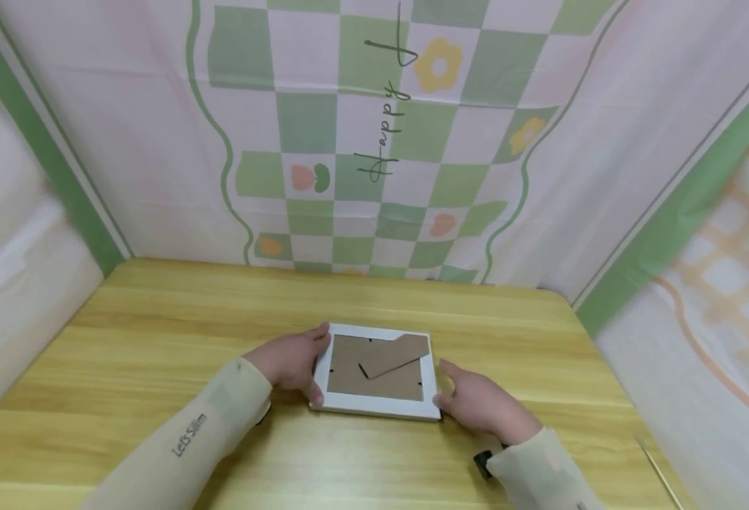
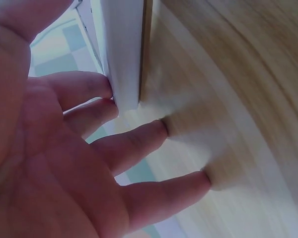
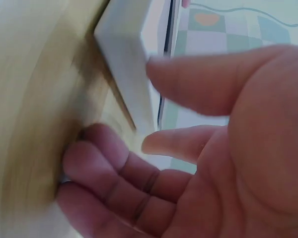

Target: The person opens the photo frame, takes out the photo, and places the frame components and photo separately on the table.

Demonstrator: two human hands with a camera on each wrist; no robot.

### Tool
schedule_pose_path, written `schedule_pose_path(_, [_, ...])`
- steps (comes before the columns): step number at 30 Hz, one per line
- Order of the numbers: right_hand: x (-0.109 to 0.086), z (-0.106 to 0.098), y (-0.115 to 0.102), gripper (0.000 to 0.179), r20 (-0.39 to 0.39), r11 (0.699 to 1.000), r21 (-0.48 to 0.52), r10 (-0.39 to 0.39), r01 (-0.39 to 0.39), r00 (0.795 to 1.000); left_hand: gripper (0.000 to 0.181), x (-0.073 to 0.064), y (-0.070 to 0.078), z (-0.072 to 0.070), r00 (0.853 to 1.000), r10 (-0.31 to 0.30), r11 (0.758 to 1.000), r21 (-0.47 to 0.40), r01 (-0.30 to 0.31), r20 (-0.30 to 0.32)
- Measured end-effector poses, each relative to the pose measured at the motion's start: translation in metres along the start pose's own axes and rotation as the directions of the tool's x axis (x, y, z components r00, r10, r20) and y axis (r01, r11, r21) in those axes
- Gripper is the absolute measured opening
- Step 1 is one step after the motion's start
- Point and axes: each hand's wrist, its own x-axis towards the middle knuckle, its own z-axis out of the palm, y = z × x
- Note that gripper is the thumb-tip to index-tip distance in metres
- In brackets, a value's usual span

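A white picture frame (image 1: 381,409) lies back side up on the table, its brown backing board (image 1: 352,361) showing. A flap-like stand (image 1: 406,352) slants across that board toward the far right corner. My left hand (image 1: 294,365) holds the frame's left side, thumb at the near corner and fingers at the far one. In the left wrist view, two fingertips meet the white edge (image 2: 121,54) while the other two rest on the wood. My right hand (image 1: 479,400) is at the right side, thumb at the near corner. Its other fingers (image 3: 97,166) bend loosely against the tabletop, off the frame.
The wooden table (image 1: 177,312) reaches back to a hanging cloth (image 1: 311,124) with a green and white check. More cloth hangs on the left and right. A thin, pale stick-like thing (image 1: 660,473) lies near the table's right edge.
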Motion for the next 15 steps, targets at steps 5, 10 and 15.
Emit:
schedule_pose_path(5, [-0.017, -0.009, 0.024, 0.073, -0.018, 0.996, -0.087, -0.014, 0.012, 1.000, 0.110, 0.000, 0.001, 0.000, 1.000, 0.001, 1.000, -0.004, -0.001, 0.005])
schedule_pose_path(10, [-0.043, -0.025, 0.067, 0.074, -0.031, 0.979, -0.199, 0.031, -0.037, 0.999, 0.110, 0.001, 0.001, 0.002, 1.000, -0.003, 1.000, -0.004, 0.003, 0.004])
schedule_pose_path(15, [-0.071, -0.044, 0.115, 0.077, -0.021, 0.965, -0.238, 0.105, -0.107, 0.994, 0.111, 0.001, -0.002, 0.002, 1.000, -0.006, 1.000, 0.008, 0.006, -0.001])
